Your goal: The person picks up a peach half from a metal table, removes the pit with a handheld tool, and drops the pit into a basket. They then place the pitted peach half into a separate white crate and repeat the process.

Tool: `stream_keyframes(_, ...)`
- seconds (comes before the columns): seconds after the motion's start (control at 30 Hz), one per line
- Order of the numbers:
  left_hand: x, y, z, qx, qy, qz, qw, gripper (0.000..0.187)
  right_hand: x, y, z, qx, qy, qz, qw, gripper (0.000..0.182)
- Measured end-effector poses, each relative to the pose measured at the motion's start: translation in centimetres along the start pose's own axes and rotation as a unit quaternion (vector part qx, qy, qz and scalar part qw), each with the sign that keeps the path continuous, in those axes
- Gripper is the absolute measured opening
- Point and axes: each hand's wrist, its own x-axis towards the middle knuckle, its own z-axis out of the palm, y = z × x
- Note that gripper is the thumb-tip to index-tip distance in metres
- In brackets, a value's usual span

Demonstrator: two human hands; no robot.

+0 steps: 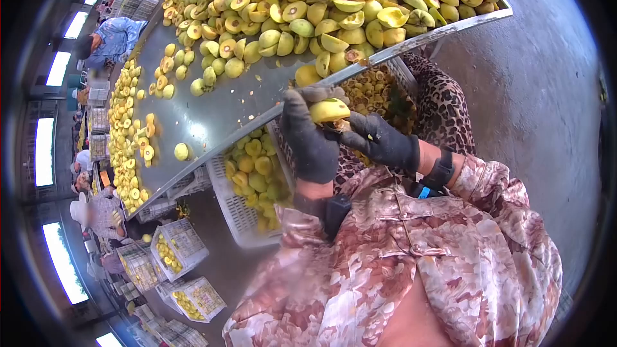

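My left hand (pixel 311 140), in a dark glove, grips a halved yellow stone fruit (pixel 329 110) just in front of the table edge. My right hand (pixel 384 144), gloved the same way, has its fingers bent together close under the fruit half. Brownish bits show between the two hands at the fruit's underside; whether the right fingers pinch a pit or a small tool is hidden. On the metal table (pixel 212 115) lies a large heap of halved yellow-green fruit (pixel 283 6), several with brown centres showing.
Below the table edge stand a white crate of fruit halves (pixel 250 173) and a container of brownish-yellow scraps (pixel 366 93). Leopard-print cloth (pixel 443 103) covers my legs. More fruit crates (pixel 180 250) sit at left. A person in blue (pixel 116 38) and others work along the table's far side.
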Motion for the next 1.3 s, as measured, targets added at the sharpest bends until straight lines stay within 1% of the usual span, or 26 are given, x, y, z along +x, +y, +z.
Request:
stream_keyframes(0.07, 0.1, 1.6, 1.0, 0.065, -0.02, 0.011, 0.998, 0.056, -0.2, 0.0, 0.3, -0.025, 0.006, -0.023, 0.999, 0.033)
stream_keyframes(0.17, -0.9, 2.7, 1.7, 0.192, -0.055, 0.164, 0.966, 0.053, -0.7, -1.1, 0.3, -0.011, -0.031, -0.067, 0.997, 0.033)
stream_keyframes(0.2, -1.4, 2.9, 1.8, 0.158, -0.053, 0.13, 0.977, 0.05, -0.8, -1.7, 0.1, 0.003, -0.048, -0.078, 0.996, 0.033)
stream_keyframes(0.23, -1.5, 2.9, 1.2, 0.009, -0.055, 0.05, 0.997, 0.05, -0.7, -2.5, -0.2, -0.027, -0.093, -0.06, 0.993, 0.032)
stream_keyframes(0.27, -1.5, 2.8, 0.2, -0.14, -0.055, -0.033, 0.988, 0.049, -0.4, -3.1, -0.5, -0.057, -0.138, -0.042, 0.988, 0.031)
stream_keyframes(0.3, -1.5, 3.0, -0.8, -0.283, -0.052, -0.113, 0.951, 0.049, -0.2, -3.5, -0.5, -0.086, -0.182, -0.025, 0.979, 0.03)
stream_keyframes(0.33, -1.6, 3.0, -2.9, -0.254, 0.002, -0.091, 0.963, 0.049, -0.1, -3.6, 0.0, -0.168, -0.191, -0.066, 0.965, 0.026)
stream_keyframes(0.4, -1.9, 3.2, -7.1, -0.182, 0.113, -0.055, 0.975, 0.048, -0.7, -3.7, -0.2, -0.178, -0.123, -0.124, 0.968, 0.021)
stream_keyframes(0.43, -2.1, 3.9, -12.0, -0.049, 0.069, -0.03, 0.996, 0.047, -1.7, -2.2, -0.8, -0.181, -0.08, -0.144, 0.97, 0.02)
stream_keyframes(0.47, -2.1, 5.4, -13.6, 0.224, 0.2, -0.049, 0.953, 0.039, -2.6, 0.0, -1.7, -0.238, -0.037, -0.072, 0.968, 0.019)
stream_keyframes(0.5, -1.6, 5.3, -15.5, 0.424, 0.185, 0.055, 0.885, 0.035, -3.8, 2.3, -2.7, -0.289, 0.006, 0.001, 0.957, 0.018)
stream_keyframes(0.53, -0.4, 4.1, -17.7, 0.599, 0.158, 0.16, 0.768, 0.033, -4.9, 4.1, -4.2, -0.403, -0.081, 0.101, 0.906, 0.017)
stream_keyframes(0.57, 1.4, 3.3, -18.5, 0.74, 0.122, 0.258, 0.609, 0.03, -5.2, 5.0, -5.4, -0.506, -0.161, 0.198, 0.824, 0.018)
stream_keyframes(0.63, 4.9, 0.7, -14.1, 0.618, 0.05, 0.269, 0.737, 0.032, -3.8, 4.2, -4.4, -0.427, -0.004, 0.171, 0.888, 0.021)
stream_keyframes(0.67, 7.2, -1.5, -13.2, 0.642, -0.016, 0.267, 0.719, 0.033, -4.0, 3.7, -3.3, -0.378, 0.073, 0.163, 0.909, 0.023)
stream_keyframes(0.7, 9.8, -3.9, -12.7, 0.66, -0.082, 0.27, 0.696, 0.036, -4.1, 3.5, -3.0, -0.343, 0.072, 0.156, 0.923, 0.024)
stream_keyframes(0.77, 13.1, -8.4, -11.4, 0.596, -0.15, 0.049, 0.788, 0.049, -3.8, 2.9, -3.7, -0.283, 0.077, 0.134, 0.947, 0.025)
stream_keyframes(0.83, 18.0, -10.9, -16.5, 0.681, -0.208, 0.122, 0.692, 0.044, -5.6, 2.7, -4.6, -0.277, 0.087, 0.156, 0.944, 0.03)
stream_keyframes(0.9, 18.6, -10.7, -17.2, 0.721, -0.199, 0.153, 0.646, 0.044, -7.2, 1.6, -4.9, -0.22, 0.1, 0.196, 0.95, 0.03)
stream_keyframes(0.97, 17.3, -8.4, -14.7, 0.721, -0.129, 0.158, 0.663, 0.046, -7.3, 1.3, -5.2, -0.199, 0.127, 0.175, 0.956, 0.029)
stream_keyframes(1.0, 17.1, -9.6, -15.9, 0.769, -0.125, 0.26, 0.571, 0.052, -6.8, 2.0, -5.1, -0.171, 0.144, 0.163, 0.961, 0.029)
stream_keyframes(1.07, 17.6, -7.6, -16.8, 0.622, -0.148, 0.087, 0.764, 0.057, -5.5, 1.4, -4.5, -0.109, 0.158, 0.114, 0.975, 0.029)
stream_keyframes(1.1, 15.9, -4.7, -14.1, 0.48, -0.141, 0.014, 0.866, 0.057, -4.7, 0.6, -4.5, -0.104, 0.154, 0.099, 0.978, 0.028)
stream_keyframes(1.13, 14.2, -1.7, -11.3, 0.322, -0.112, -0.052, 0.939, 0.057, -3.9, -0.1, -4.5, -0.098, 0.155, 0.082, 0.98, 0.028)
stream_keyframes(1.23, 8.5, 0.3, -6.5, 0.074, -0.075, -0.095, 0.99, 0.057, -2.0, -0.1, -3.1, -0.103, 0.153, 0.079, 0.98, 0.027)
stream_keyframes(1.3, 6.1, -0.3, -5.1, 0.03, -0.07, -0.109, 0.991, 0.059, -0.7, 0.2, -2.6, -0.125, 0.158, 0.075, 0.977, 0.025)
